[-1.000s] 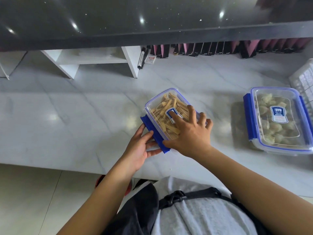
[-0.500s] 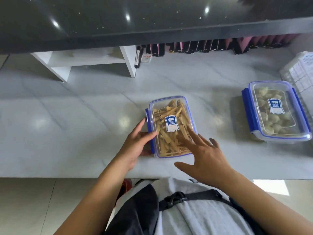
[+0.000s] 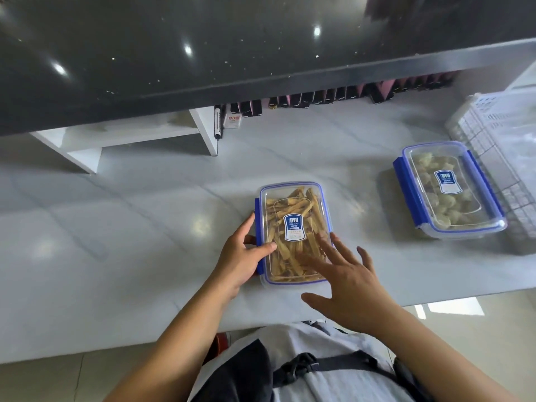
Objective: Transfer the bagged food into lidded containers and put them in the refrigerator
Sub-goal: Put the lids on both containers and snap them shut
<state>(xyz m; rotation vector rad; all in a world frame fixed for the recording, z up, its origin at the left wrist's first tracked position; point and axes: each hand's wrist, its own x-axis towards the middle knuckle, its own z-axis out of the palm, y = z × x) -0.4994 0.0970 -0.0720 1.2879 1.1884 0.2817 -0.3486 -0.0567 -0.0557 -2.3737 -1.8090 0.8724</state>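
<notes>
A clear lidded container (image 3: pixel 294 216) with blue clips and a blue label holds tan sticks of food. It lies on the white marble counter (image 3: pixel 145 227) near the front edge. My left hand (image 3: pixel 242 256) grips its left side, thumb on the lid, fingers against the blue side clip, which is folded down. My right hand (image 3: pixel 348 280) is spread flat, its fingertips over the lid's near right corner. A second lidded container (image 3: pixel 449 190) with pale dumplings sits farther right, untouched.
A white wire basket (image 3: pixel 499 146) stands at the right edge beside the second container. A white shelf riser (image 3: pixel 130 134) sits at the back left, with a marker (image 3: pixel 217 123) beside it. Dark and pink items (image 3: pixel 348 95) line the back under a dark raised counter.
The container of tan sticks turned from a slant to straight. Its left clip, flared out before, now lies folded down. My right hand slid off the lid's middle toward me.
</notes>
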